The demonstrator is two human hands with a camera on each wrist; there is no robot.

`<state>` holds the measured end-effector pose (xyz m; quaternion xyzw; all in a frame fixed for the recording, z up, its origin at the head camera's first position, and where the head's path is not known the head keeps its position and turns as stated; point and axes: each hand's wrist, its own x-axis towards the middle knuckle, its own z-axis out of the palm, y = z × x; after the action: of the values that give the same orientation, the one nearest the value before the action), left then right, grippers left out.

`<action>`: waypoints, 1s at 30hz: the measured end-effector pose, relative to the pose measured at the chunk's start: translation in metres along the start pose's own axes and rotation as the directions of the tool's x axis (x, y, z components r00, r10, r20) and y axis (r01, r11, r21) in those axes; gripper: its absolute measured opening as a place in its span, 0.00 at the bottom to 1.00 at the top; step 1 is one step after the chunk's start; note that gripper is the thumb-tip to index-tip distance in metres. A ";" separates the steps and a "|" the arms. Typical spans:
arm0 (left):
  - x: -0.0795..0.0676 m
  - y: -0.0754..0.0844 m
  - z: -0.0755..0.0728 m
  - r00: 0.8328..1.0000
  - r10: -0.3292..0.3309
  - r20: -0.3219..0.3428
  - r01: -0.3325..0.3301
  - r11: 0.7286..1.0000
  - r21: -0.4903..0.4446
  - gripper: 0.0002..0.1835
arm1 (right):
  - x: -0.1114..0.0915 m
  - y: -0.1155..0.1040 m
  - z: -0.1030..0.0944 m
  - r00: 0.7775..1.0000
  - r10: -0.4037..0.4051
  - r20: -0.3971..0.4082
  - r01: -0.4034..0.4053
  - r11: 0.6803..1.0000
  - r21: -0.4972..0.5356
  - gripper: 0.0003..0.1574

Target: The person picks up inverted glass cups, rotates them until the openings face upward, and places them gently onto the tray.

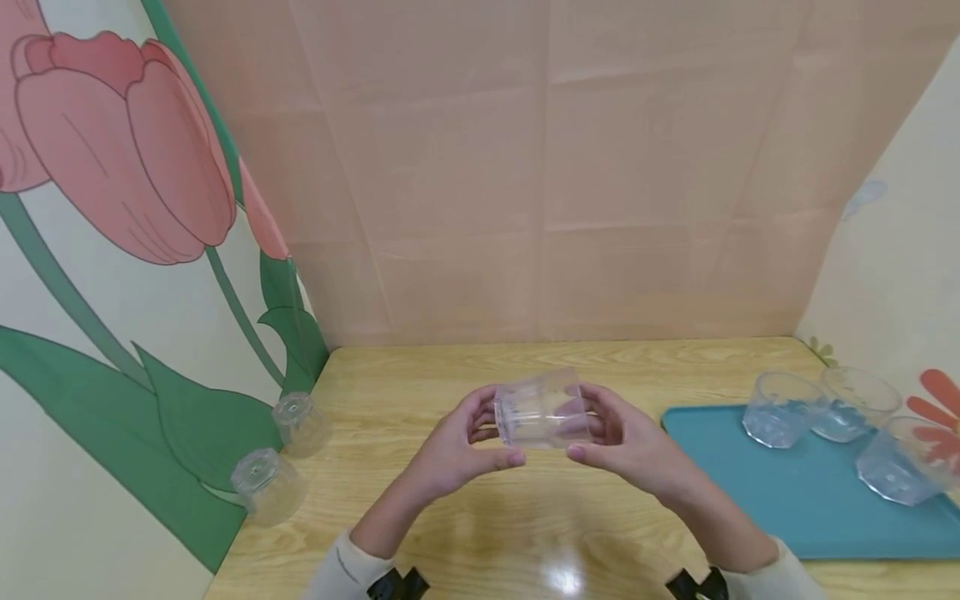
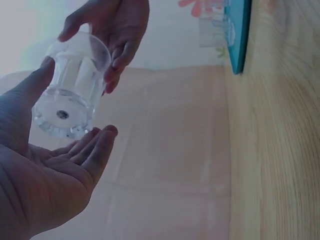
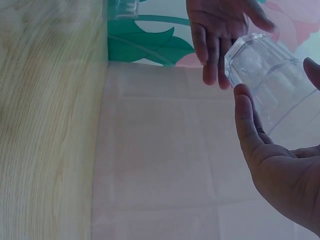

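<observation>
A clear faceted plastic cup (image 1: 542, 410) lies on its side in the air above the table, base toward the left and mouth toward the right. My right hand (image 1: 637, 442) holds it near the rim, thumb on one side and fingers on the other. Around the base end is my left hand (image 1: 455, 454); in the left wrist view its thumb overlaps the cup (image 2: 70, 90) and its fingers stretch out past the base. From the right wrist view, the left hand's fingers (image 3: 216, 55) look straight beside the base.
Two clear cups (image 1: 268, 487) stand upside down at the table's left edge by the tulip-painted wall. On the right, a blue tray (image 1: 787, 508) bears three upright clear cups (image 1: 780, 412). Pinkish cloth (image 1: 540, 208) hangs behind the wooden table (image 1: 390, 383).
</observation>
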<state>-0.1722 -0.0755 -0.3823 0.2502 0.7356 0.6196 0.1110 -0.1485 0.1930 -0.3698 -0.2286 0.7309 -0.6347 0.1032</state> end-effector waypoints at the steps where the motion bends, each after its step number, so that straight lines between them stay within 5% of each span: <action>1: 0.000 0.000 -0.001 1.000 0.000 -0.001 0.000 1.000 0.014 0.49 | -0.001 0.001 -0.001 1.000 -0.004 -0.003 0.004 1.000 -0.007 0.45; 16: -0.008 -0.007 -0.014 0.999 0.021 -0.024 -0.016 0.978 0.206 0.42 | -0.015 0.003 -0.018 0.998 0.035 -0.050 -0.040 0.995 -0.091 0.51; 30: -0.023 -0.014 -0.035 0.997 -0.013 -0.070 0.041 0.913 0.407 0.41 | -0.028 0.007 -0.040 0.981 0.135 -0.139 -0.163 0.962 -0.220 0.52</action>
<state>-0.1722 -0.1189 -0.3921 0.2373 0.8553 0.4588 0.0408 -0.1428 0.2422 -0.3731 -0.1439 0.8197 -0.5489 0.0785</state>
